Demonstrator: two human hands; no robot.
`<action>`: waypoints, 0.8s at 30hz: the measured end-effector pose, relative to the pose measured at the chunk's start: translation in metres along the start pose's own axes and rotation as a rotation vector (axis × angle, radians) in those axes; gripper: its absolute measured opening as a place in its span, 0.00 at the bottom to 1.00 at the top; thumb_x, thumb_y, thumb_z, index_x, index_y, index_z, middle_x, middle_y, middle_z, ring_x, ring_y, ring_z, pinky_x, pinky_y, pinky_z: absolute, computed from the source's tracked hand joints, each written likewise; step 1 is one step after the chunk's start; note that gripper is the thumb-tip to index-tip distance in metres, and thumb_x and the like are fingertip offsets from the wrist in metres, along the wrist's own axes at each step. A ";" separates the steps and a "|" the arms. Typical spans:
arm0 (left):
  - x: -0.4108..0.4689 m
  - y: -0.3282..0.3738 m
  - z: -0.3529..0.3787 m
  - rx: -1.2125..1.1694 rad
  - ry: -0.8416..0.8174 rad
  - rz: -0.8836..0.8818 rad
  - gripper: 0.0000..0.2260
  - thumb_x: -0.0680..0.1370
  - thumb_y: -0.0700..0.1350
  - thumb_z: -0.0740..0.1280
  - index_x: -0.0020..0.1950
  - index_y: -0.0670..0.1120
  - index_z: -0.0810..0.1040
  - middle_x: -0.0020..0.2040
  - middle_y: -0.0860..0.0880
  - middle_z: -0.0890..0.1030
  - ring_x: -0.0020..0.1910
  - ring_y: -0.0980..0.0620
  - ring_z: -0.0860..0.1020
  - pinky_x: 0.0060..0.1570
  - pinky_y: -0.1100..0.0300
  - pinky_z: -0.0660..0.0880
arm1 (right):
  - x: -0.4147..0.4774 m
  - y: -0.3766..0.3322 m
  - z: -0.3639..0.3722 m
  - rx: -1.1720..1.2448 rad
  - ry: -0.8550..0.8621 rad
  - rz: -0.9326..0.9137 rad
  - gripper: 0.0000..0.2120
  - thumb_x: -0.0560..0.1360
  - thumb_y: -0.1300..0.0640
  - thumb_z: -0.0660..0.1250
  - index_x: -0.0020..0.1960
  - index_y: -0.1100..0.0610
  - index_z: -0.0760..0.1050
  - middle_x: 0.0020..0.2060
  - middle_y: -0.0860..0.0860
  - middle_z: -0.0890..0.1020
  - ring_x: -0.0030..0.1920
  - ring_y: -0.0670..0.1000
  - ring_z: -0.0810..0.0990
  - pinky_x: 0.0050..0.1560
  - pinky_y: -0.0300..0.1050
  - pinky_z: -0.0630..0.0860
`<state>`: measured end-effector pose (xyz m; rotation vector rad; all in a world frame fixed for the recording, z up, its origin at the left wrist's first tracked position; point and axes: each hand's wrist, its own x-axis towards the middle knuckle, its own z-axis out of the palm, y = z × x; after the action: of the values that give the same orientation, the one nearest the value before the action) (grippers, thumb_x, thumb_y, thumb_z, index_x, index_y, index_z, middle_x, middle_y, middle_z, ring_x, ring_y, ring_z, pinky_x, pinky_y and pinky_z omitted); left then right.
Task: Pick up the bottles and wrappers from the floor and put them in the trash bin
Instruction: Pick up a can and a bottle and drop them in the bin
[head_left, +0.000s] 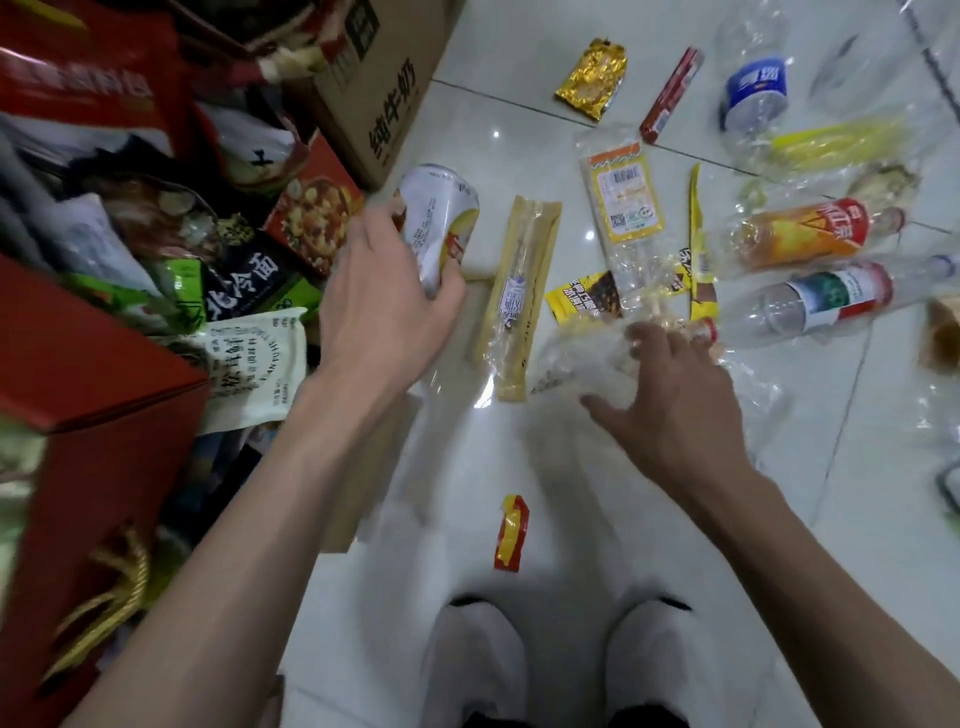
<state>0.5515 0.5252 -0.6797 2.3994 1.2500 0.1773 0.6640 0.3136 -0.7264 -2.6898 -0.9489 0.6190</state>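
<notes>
**A:** What's closest?

**B:** Two bare forearms, then white shoes (478, 665) on a glossy pale tiled floor (467, 119) with thin grout lines. Left of the hands there's a heap of food packets (244, 291) and red boxes (78, 389), with a cardboard carton (374, 78) behind it.

**A:** The left hand?

**B:** The left hand (384, 291) has its fingers and thumb curled round a white drinks can (441, 223), held tilted beside the heap.

**A:** And the right hand?

**B:** The right hand (670, 395) has its fingers spread and thumb wide, laid on a crumpled clear bag (582, 358). It's blurred there. The fingertips are just beside a bottle's red cap.

**A:** How many bottles?

**B:** Three plain ones, all lying down beyond the right fingers. The red-capped bottle (831, 301) is nearest, the orange-labelled bottle (810, 228) just past it, and the blue-labelled bottle (753, 88) well beyond.

**A:** Wrappers?

**B:** Eight I can tell apart.
- **Between the hands:** a long tan wrapper (519, 296).
- **Just past the right fingertips:** a yellow-and-black wrapper (587, 296), a clear sleeve with an orange label (621, 208) and a thin yellow strip (696, 234).
- **Far beyond:** a gold packet (592, 78), a red stick (670, 93) and a yellow-tinted clear wrapper (831, 140).
- **Behind the hands, near the shoes:** a small red-and-yellow wrapper (511, 532).
</notes>
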 end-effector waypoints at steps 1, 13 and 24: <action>-0.005 0.010 -0.023 -0.016 0.007 -0.006 0.29 0.78 0.59 0.65 0.73 0.44 0.63 0.66 0.45 0.72 0.61 0.45 0.74 0.52 0.52 0.71 | -0.005 -0.011 -0.028 0.036 0.019 0.004 0.35 0.69 0.43 0.76 0.70 0.56 0.69 0.61 0.57 0.79 0.63 0.62 0.75 0.63 0.57 0.69; -0.069 0.231 -0.408 -0.187 0.058 0.061 0.28 0.78 0.61 0.65 0.71 0.46 0.64 0.64 0.47 0.74 0.60 0.44 0.76 0.57 0.43 0.74 | -0.143 -0.157 -0.459 0.229 0.253 0.008 0.35 0.69 0.41 0.76 0.70 0.54 0.68 0.59 0.52 0.79 0.60 0.57 0.76 0.59 0.56 0.73; -0.179 0.411 -0.684 -0.308 0.129 0.160 0.27 0.78 0.61 0.65 0.71 0.47 0.65 0.66 0.51 0.74 0.62 0.51 0.75 0.59 0.47 0.74 | -0.321 -0.218 -0.755 0.513 0.452 0.063 0.36 0.66 0.37 0.75 0.69 0.49 0.68 0.57 0.46 0.78 0.57 0.51 0.79 0.61 0.56 0.75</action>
<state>0.5487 0.3876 0.1266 2.2440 0.9993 0.5398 0.6660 0.2246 0.1176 -2.2547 -0.5014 0.2032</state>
